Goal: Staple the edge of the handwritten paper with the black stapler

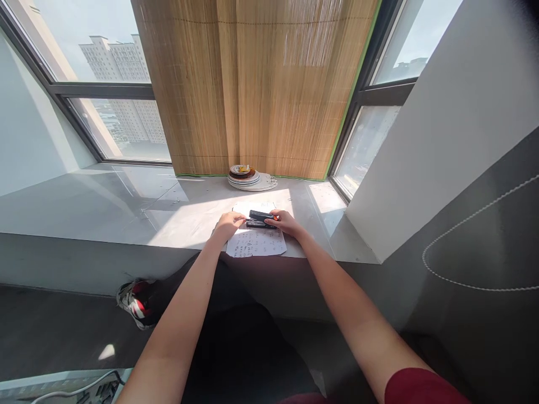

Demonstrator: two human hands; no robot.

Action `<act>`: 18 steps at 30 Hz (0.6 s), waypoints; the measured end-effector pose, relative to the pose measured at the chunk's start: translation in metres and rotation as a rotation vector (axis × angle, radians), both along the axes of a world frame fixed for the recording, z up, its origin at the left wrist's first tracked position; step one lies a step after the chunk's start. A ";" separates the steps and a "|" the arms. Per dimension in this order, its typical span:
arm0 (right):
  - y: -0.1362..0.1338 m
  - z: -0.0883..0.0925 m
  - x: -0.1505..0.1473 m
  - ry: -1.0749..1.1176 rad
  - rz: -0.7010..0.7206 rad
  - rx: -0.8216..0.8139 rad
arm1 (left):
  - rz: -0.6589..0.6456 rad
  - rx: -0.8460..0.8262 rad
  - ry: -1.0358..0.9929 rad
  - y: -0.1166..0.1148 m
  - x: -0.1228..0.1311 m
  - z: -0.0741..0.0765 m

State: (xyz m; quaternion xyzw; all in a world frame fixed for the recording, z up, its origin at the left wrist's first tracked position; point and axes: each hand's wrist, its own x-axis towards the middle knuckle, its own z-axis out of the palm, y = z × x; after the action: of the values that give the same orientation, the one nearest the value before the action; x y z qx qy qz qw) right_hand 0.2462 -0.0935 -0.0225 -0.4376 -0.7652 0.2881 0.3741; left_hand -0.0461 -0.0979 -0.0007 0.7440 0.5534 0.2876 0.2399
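Observation:
A black stapler [261, 216] is held over the sheets of paper on the window sill, its top arm lifted apart from its base. My right hand [284, 221] grips its right end, where a bit of orange-red shows by the fingers. At the stapler's left end, my left hand [231, 223] has its fingertips pinched together. Whatever lies between those fingertips is too small to make out. Beneath both hands lies white paper [256, 246] with handwritten rows, reaching the sill's front edge. More paper shows behind the stapler.
A stack of plates [244, 178] sits on a round white board [268, 182] at the back of the sill [202, 216]. Behind it hangs a bamboo blind [261, 95]. A beaded cord [425, 255] loops at the right. A shoe [137, 303] is below left.

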 end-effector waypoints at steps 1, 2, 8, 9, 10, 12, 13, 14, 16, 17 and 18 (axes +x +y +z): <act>0.000 0.000 0.000 -0.001 -0.005 -0.008 | 0.018 -0.016 -0.022 0.000 -0.003 0.001; 0.000 0.000 0.000 -0.004 -0.008 -0.015 | 0.039 -0.027 -0.040 -0.001 -0.006 0.002; -0.005 0.005 -0.003 0.005 -0.005 0.023 | 0.143 -0.046 -0.164 -0.007 -0.008 0.005; -0.006 0.006 -0.004 0.009 -0.004 0.031 | 0.152 -0.048 -0.181 -0.008 -0.004 0.004; -0.007 0.007 -0.005 0.015 -0.004 0.035 | 0.151 -0.045 -0.198 -0.011 0.003 0.002; -0.008 0.008 -0.008 0.026 -0.014 0.035 | 0.104 -0.022 -0.233 -0.016 0.017 -0.002; -0.008 0.008 -0.008 0.030 -0.021 0.036 | 0.060 -0.009 -0.254 -0.019 0.024 -0.003; -0.007 0.008 -0.009 0.034 -0.028 0.038 | 0.014 -0.001 -0.273 -0.022 0.030 -0.004; -0.006 0.008 -0.009 0.044 -0.028 0.046 | -0.048 -0.008 -0.286 -0.027 0.038 -0.003; -0.006 0.007 -0.009 0.046 -0.024 0.049 | -0.059 -0.016 -0.283 -0.028 0.040 -0.002; -0.005 0.006 -0.009 0.047 -0.022 0.052 | -0.069 -0.021 -0.284 -0.029 0.040 0.000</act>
State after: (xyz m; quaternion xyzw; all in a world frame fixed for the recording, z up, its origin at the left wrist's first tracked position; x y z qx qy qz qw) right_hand 0.2376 -0.0989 -0.0165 -0.4292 -0.7585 0.2744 0.4064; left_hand -0.0057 -0.1270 -0.0012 0.7116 0.4910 0.3759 0.3334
